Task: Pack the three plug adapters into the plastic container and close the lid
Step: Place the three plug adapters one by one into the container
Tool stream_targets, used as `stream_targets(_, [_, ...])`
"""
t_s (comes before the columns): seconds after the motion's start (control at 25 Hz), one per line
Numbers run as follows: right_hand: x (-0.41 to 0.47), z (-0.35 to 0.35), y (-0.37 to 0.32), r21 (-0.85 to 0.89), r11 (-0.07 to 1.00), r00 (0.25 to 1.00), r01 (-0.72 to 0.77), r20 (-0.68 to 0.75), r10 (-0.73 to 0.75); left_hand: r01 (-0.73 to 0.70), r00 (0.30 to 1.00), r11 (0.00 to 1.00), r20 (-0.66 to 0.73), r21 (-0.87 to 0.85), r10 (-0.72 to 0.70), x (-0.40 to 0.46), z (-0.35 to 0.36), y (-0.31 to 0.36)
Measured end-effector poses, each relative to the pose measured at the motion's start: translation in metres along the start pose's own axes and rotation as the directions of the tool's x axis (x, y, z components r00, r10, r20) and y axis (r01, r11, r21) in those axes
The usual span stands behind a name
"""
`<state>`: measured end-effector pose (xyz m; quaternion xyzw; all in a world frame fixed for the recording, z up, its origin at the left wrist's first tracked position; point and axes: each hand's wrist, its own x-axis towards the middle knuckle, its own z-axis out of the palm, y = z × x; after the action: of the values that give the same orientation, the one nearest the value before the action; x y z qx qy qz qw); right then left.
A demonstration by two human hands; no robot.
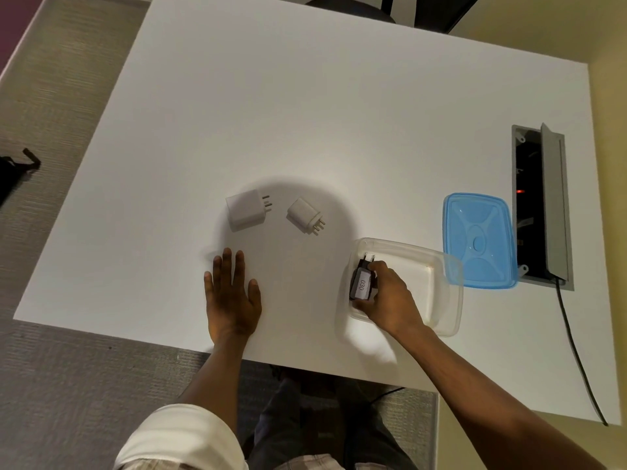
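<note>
A clear plastic container point(437, 283) sits near the table's front edge, right of centre. My right hand point(390, 300) reaches into its left end and grips a black plug adapter point(361, 283) with a white label, prongs pointing away from me. Two white plug adapters lie further back on the table: a larger one point(245, 209) and a smaller one point(303, 213). The blue lid point(478, 240) lies flat just behind and right of the container. My left hand point(230, 296) rests flat on the table, palm down, fingers apart, holding nothing.
The white table point(305, 113) fills the view. An open cable box point(539, 205) is set into its right side, next to the lid, with a black cable point(576, 354) running toward the front edge. A dark chair point(349, 5) stands beyond the far edge.
</note>
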<state>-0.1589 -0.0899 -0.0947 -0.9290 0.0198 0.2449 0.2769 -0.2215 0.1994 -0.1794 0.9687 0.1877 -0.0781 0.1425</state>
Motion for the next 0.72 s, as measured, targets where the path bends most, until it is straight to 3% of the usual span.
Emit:
stream_targets(0.12, [0.0004, -0.0002, 0.0022, 0.097, 0.995, 1.000, -0.007, -0.005, 0.008, 0.002, 1.000, 1.000, 0.002, -0.001, -0.002, -0.0001, -0.0011, 0.0012])
stream_targets(0.44, [0.0006, 0.0012, 0.0051, 0.125, 0.991, 0.998, 0.049, -0.045, -0.043, 0.004, 1.000, 1.000, -0.003, -0.008, -0.004, -0.0008, -0.0014, 0.0011])
stream_targets(0.72, [-0.0054, -0.0067, 0.0009, 0.249, 0.969, 0.996, 0.000, -0.090, 0.023, 0.001, 1.000, 1.000, -0.007, -0.010, -0.001, -0.0009, -0.0028, 0.0017])
